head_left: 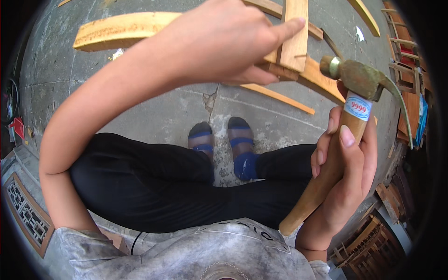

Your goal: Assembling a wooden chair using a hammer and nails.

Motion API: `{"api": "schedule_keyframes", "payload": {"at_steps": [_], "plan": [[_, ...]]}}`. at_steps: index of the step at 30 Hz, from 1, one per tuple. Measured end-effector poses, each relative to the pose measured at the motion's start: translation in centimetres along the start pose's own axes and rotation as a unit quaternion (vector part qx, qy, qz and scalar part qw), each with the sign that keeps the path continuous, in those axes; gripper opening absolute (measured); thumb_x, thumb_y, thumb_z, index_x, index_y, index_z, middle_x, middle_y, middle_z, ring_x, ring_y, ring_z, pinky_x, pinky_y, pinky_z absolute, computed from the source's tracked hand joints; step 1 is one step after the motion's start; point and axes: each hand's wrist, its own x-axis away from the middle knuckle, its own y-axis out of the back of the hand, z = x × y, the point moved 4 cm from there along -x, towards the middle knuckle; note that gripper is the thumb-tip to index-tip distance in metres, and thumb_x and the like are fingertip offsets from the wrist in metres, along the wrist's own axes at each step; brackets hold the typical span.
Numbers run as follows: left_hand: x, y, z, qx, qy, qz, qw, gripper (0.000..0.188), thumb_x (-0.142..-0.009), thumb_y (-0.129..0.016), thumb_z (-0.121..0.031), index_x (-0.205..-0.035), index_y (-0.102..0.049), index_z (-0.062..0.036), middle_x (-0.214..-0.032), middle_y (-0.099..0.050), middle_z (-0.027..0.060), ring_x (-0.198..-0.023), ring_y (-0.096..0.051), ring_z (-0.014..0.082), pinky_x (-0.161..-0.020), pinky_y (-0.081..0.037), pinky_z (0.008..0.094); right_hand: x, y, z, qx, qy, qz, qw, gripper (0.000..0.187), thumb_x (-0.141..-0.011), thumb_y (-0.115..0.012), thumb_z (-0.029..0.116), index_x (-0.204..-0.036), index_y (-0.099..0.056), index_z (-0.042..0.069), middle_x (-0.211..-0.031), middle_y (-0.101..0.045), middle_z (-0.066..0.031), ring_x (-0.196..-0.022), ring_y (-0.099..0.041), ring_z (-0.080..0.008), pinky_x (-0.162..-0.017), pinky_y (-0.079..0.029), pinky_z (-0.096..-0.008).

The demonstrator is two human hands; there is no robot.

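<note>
My right hand (347, 154) is wrapped around the wooden handle of a hammer (359, 77), raised at the right with its metal head up and its long curved claw pointing right. Across the top of the view reaches my left arm. My left hand (233, 39) grips a pale wooden board (295, 42), with the index finger laid along its face and the thumb lower down near the joint; its other fingers are hidden. A thin nail (300, 56) sticks out near the board's lower end. That end meets a crossing wooden beam (322, 79).
A thick curved timber (126, 30) extends left behind my forearm. On the concrete floor lie a thin wooden strip (280, 99) and another length of wood (365, 17). Wooden frames (405, 60) stand along the right edge, and a carved lattice panel (29, 214) is at lower left.
</note>
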Motion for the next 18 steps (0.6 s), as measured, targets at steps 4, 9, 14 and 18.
{"api": "schedule_keyframes", "payload": {"at_steps": [4,9,14,18], "plan": [[-0.5,0.0,0.0,-0.082,-0.017,0.107,0.991,0.092,-0.093,-0.071,-0.053,-0.149,-0.04,0.0126,-0.078,-0.072,0.0211,-0.071,-0.074,0.034,-0.063,-0.061,0.0405,1.1,0.7,-1.6,-0.07,-0.009,0.001,0.998,0.06,-0.104,-0.048,0.023,-0.149,-0.035,-0.014,-0.098,-0.05,-0.0078,-0.059,-0.044,-0.004,-0.039,-0.038,-0.0169],[-1.1,0.9,-1.1,-0.105,-0.024,0.107,0.988,0.096,-0.089,-0.075,-0.054,-0.146,-0.042,0.0148,-0.083,-0.072,0.0229,-0.073,-0.074,0.0351,-0.064,-0.061,0.0413,2.9,1.0,-2.3,-0.096,0.005,-0.029,0.995,0.059,-0.109,-0.039,0.026,-0.15,-0.033,-0.014,-0.095,-0.048,-0.0085,-0.053,-0.044,-0.0044,-0.037,-0.041,-0.0176],[-0.7,0.3,-0.9,-0.153,-0.041,0.074,0.985,0.097,-0.087,-0.076,-0.054,-0.145,-0.042,0.0155,-0.114,-0.07,0.0315,-0.079,-0.075,0.0378,-0.068,-0.062,0.0421,4.2,2.7,-3.3,-0.177,-0.022,0.042,0.983,0.06,-0.109,-0.043,0.034,-0.152,-0.032,-0.007,-0.092,-0.051,-0.0101,-0.05,-0.047,-0.0086,-0.039,-0.044,-0.0229],[-0.4,0.2,-1.2,-0.141,-0.075,0.019,0.987,0.098,-0.088,-0.076,-0.055,-0.147,-0.041,0.0149,-0.126,-0.066,0.0327,-0.081,-0.075,0.0383,-0.069,-0.062,0.0432,5.0,3.3,-3.7,-0.152,-0.062,0.052,0.985,0.059,-0.109,-0.046,0.035,-0.152,-0.033,-0.003,-0.089,-0.051,-0.0097,-0.049,-0.046,-0.0087,-0.039,-0.04,-0.0223]]}}
